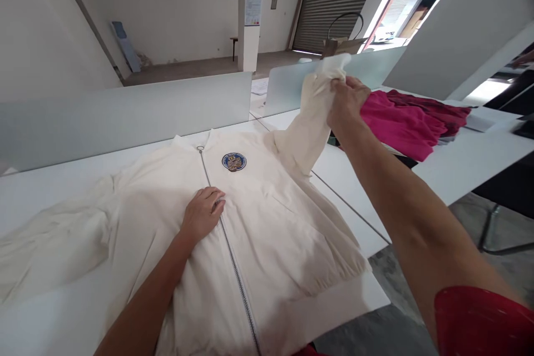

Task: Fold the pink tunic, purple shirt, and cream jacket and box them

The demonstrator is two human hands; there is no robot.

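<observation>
A cream zip-up jacket (258, 217) lies front up on the white table, its zip closed along the visible length. A round blue and gold badge (234, 162) sits on its chest, near the ring-shaped zip pull (200, 148). My left hand (204, 212) presses on the jacket's middle, fingers curled together over the zip (233, 258). Raised above the table at the right, my right hand (348, 97) grips the jacket sleeve (312, 117) near its cuff, so the sleeve hangs lifted and creased. The other sleeve (58, 239) lies loosely spread at the left.
Frosted divider panels (125, 119) run along the back of the white table (369, 225). Pink and dark red garments (409, 122) lie in a pile at the right. A dark chair (504, 183) stands beyond the right table edge.
</observation>
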